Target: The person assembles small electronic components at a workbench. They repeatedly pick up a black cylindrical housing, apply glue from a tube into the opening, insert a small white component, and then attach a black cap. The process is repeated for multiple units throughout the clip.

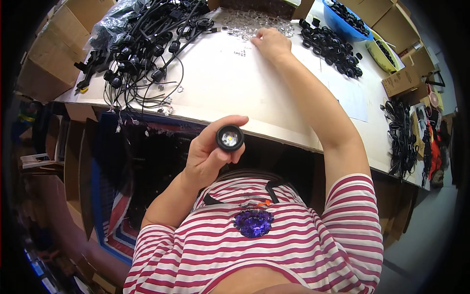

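My left hand (201, 154) is wrapped round a small black lamp head (239, 142), held up in front of my body just off the table's near edge. Its open round end faces up and shows a shiny reflector with a yellow LED in the middle. Stretched out to the far side of the table, my right hand (273, 45) has its fingertips pinched together at the edge of a spread of small clear round lenses (235, 22). What those fingertips hold, if anything, is too small to make out.
Black cables with lamp heads (147, 49) lie heaped at the left of the white table (220, 93). Black rings or caps (333, 46) are piled at the right, near a blue basin (338, 22) and a yellow-green basin (381, 55). Cardboard boxes (54, 59) stand around.
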A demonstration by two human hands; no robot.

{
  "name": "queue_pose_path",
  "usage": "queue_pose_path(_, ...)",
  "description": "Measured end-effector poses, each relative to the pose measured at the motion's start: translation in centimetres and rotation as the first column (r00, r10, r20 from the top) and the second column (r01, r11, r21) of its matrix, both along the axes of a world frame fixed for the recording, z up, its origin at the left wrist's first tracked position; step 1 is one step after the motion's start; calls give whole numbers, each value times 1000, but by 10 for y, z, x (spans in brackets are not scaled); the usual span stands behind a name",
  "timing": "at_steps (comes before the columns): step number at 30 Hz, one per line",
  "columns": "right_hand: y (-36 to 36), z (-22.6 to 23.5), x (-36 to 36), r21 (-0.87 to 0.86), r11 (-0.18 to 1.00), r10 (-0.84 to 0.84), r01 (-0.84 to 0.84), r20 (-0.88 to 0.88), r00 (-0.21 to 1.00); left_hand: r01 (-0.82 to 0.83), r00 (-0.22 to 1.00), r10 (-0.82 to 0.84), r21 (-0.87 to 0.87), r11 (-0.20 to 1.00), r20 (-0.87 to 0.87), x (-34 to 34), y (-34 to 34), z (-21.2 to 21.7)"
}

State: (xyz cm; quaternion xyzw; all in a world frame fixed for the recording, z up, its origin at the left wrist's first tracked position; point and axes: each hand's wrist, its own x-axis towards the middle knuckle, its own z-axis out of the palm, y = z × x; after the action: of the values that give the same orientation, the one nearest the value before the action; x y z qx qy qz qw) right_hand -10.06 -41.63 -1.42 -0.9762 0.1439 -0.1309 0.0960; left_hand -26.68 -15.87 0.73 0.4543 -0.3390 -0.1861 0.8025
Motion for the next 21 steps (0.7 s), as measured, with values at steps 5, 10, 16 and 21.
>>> queue_pose_path(5, 4, 8, -29, 23, 993, 113, -112, -69, 991, 4, 999, 0, 87, 996, -48, 15, -3, -23)
queue_pose_path(10, 8, 26, -107, 257, 896, 334, -363, 150, 931, 81, 995, -74, 117, 990, -67, 28, -16, -37)
queue_pose_path(16, 39, 71, -178, 378, 604, 632, -702, 310, 711, 130, 991, -132, 220, 967, -9, 25, -31, -48)
queue_pose_path(21, 33, 71, -192, 456, 608, 621, -650, 237, 747, 159, 987, -162, 218, 963, -7, 22, -43, -49)
